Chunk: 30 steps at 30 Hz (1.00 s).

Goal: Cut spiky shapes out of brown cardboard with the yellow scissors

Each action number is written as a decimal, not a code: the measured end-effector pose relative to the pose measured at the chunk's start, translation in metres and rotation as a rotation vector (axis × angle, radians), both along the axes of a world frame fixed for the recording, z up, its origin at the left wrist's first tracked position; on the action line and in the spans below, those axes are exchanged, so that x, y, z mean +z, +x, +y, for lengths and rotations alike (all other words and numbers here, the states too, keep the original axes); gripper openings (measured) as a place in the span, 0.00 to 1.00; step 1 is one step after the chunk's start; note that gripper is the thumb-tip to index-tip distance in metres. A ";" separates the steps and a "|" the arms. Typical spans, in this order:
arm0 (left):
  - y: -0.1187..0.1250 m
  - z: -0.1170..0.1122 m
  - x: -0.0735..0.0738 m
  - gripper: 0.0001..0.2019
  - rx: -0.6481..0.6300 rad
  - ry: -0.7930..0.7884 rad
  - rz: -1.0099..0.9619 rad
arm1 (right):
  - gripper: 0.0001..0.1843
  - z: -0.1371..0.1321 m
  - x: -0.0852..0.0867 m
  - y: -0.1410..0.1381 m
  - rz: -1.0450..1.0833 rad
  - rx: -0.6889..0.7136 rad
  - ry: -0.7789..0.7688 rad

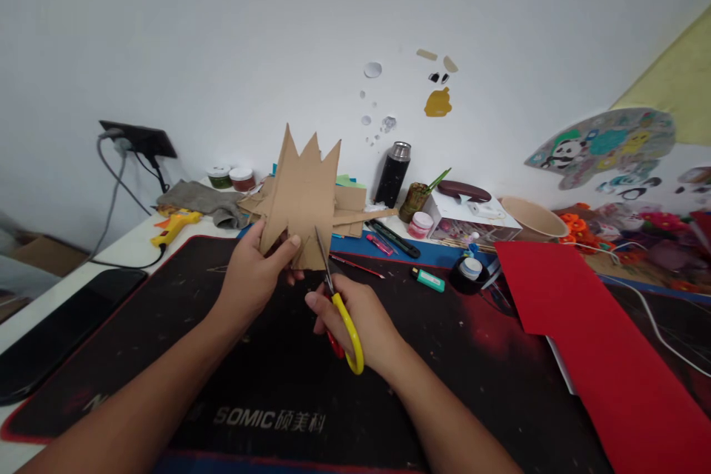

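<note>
holding cardboard point(304, 189) — scissors point(347, 319) against it

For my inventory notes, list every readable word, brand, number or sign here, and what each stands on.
"SOMIC硕美科": on the black desk mat.
"N": on the mat's left part; whatever follows it cannot be made out.
Too small to read: the labels on the small teal item and the pink jar.

The black mat point(311, 378) bore the brand SOMIC point(242, 417) in pale capitals, followed by the Chinese characters 硕美科 point(300, 422). Farther left on it stood a pale N point(93, 404); whatever followed could not be read.
</note>
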<state>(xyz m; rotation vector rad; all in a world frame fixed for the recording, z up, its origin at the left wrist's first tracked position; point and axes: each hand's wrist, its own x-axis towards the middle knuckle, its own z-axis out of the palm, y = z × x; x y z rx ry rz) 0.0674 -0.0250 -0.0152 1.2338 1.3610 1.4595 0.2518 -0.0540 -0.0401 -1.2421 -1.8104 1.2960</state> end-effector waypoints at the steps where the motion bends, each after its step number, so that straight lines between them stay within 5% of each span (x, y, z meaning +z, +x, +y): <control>1: 0.000 0.000 0.000 0.18 0.002 0.000 0.005 | 0.12 0.000 0.000 0.000 0.014 -0.003 -0.011; 15: 0.002 -0.002 -0.001 0.18 -0.016 0.003 -0.009 | 0.18 0.004 -0.001 0.004 0.114 0.055 -0.042; 20: 0.003 -0.003 0.000 0.17 -0.012 0.015 0.029 | 0.16 0.004 -0.005 0.000 0.165 -0.010 -0.174; 30: 0.005 -0.002 -0.001 0.17 -0.032 0.003 -0.024 | 0.20 0.002 -0.009 -0.002 0.143 -0.053 -0.122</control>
